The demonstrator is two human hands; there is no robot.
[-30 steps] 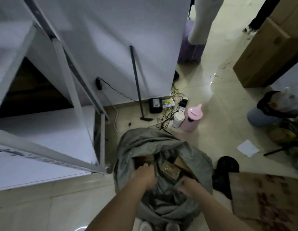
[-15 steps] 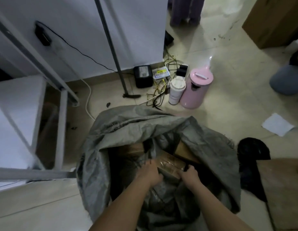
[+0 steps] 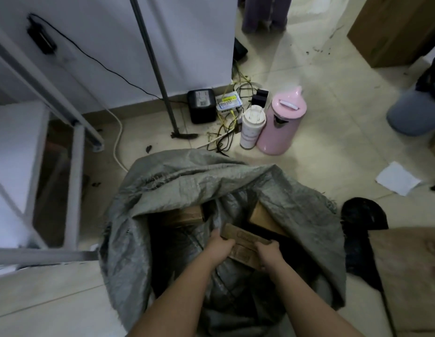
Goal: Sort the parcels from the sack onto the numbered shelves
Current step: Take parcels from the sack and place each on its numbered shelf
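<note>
You stand on a pale tiled floor [image 3: 333,166] beside a white wall, with a white metal shelf frame [image 3: 75,181] at your left. A pink kettle [image 3: 281,125], a white cup [image 3: 251,127] and tangled cables sit by the wall; a sheet of paper [image 3: 397,178] lies to the right. The grey sack [image 3: 187,181] gapes open below you. Your left hand [image 3: 221,248] and right hand [image 3: 268,255] are each curled round one end of a brown parcel [image 3: 245,246] inside the sack's mouth. Two more boxes [image 3: 187,215] lie just beyond it.
</note>
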